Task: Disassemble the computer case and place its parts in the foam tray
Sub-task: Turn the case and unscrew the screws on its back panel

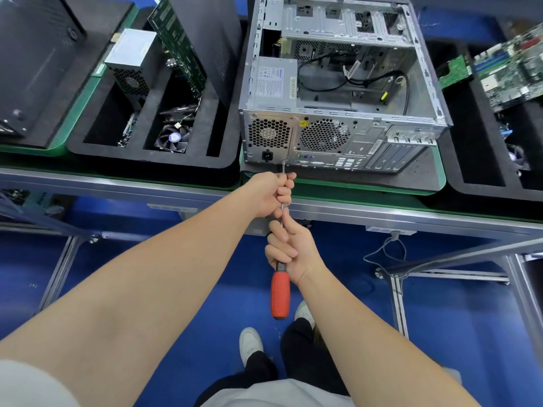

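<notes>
Two hands hold one screwdriver (280, 292) out over the bench's (117, 183) near edge. The left hand (269, 195) is curled round the thin shaft close to the tip, and the right hand (289, 248) is wrapped round the shaft just above the red handle, which hangs free below it. The tip meets the lower edge of the case's (338, 98) rear panel, just beside the power socket. The case lies with its open side up on a dark pad over a green mat (367, 192), its power supply and loose black cables showing inside. To its left sits a black foam tray (152, 160), which holds a second power supply (129, 63), a fan (174, 139), a green circuit board (176, 45) and a black panel (211, 39) standing on edge in its slots. Another foam tray (484, 171) to the right carries a motherboard (511, 71). The bench is an aluminium frame on legs, standing on a glossy blue floor (176, 274); a grey cable (385, 248) loops beneath its rail, and white shoes (249, 342) show below.
</notes>
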